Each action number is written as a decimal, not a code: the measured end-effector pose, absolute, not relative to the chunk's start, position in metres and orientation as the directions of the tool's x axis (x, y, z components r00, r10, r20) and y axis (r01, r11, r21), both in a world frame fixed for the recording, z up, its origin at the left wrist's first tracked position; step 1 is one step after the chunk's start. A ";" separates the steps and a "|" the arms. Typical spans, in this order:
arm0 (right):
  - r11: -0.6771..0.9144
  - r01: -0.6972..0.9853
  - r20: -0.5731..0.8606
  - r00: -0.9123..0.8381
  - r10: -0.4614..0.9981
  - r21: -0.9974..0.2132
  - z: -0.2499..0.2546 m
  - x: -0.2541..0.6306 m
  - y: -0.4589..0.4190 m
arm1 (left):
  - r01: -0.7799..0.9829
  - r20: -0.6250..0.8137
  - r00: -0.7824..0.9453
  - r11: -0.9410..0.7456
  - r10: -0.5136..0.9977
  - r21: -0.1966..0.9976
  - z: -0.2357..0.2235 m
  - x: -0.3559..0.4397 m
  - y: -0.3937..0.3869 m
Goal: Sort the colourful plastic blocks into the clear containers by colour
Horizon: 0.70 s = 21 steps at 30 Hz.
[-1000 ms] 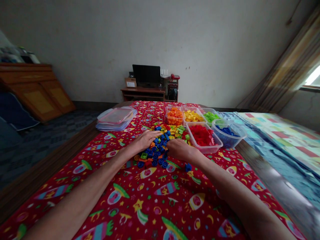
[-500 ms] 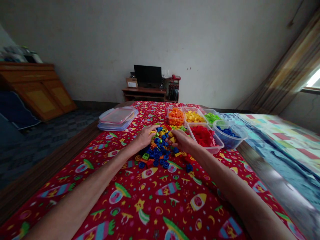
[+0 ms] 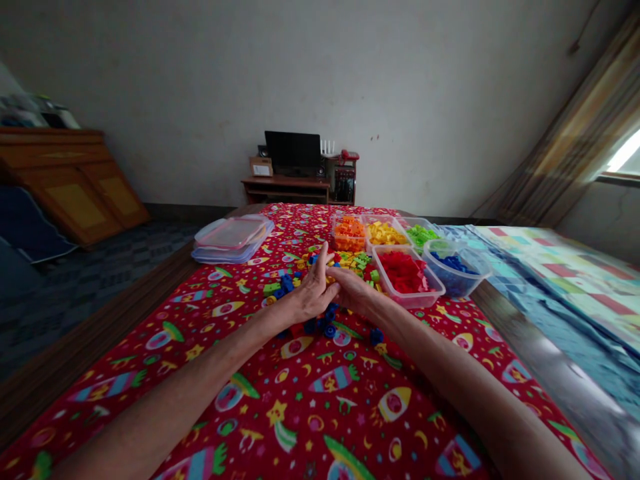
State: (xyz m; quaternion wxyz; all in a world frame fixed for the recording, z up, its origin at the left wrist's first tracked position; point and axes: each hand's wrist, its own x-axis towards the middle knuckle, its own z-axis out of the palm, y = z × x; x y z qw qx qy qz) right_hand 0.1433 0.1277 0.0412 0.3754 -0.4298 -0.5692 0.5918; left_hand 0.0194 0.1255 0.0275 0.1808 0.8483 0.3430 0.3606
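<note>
My left hand (image 3: 313, 292) is over the pile of toy bricks (image 3: 287, 283), its fingers stretched up and forward and its thumb apart, pointing right. Against its palm side, my right hand (image 3: 353, 288) reaches in from the right with fingers bent together. The right fingertips are partly hidden by the left hand, so what they hold cannot be made out. Loose blue, yellow, green, red and orange bricks lie around and under both hands. A single blue brick (image 3: 377, 335) sits apart, below my right wrist.
Right of the pile stand clear tubs of sorted bricks: orange (image 3: 349, 243), yellow (image 3: 385, 248), green (image 3: 423, 236), red (image 3: 413, 301) and blue (image 3: 459, 285). Stacked plastic lids (image 3: 233, 237) lie at the left edge of the red patterned tablecloth (image 3: 320, 413).
Half a second ago the hands were apart, with yellow bricks at their fingers. My left hand has since moved right and the two hands now meet over the pile.
</note>
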 end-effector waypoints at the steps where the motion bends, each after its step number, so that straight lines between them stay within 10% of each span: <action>1: -0.124 -0.019 -0.110 -0.350 0.930 -0.992 0.042 0.144 0.127 | 0.446 0.488 0.505 -0.699 0.712 0.559 0.027 0.018 0.126; 10: -0.067 -0.195 -0.034 -0.171 0.985 -0.978 0.089 0.205 0.152 | 0.616 0.520 0.401 -0.642 0.754 0.456 0.037 -0.016 0.160; 21: -0.004 0.460 0.173 0.341 0.924 -0.888 0.131 0.276 0.258 | 0.769 0.456 0.378 -0.548 0.806 0.330 0.015 -0.057 0.197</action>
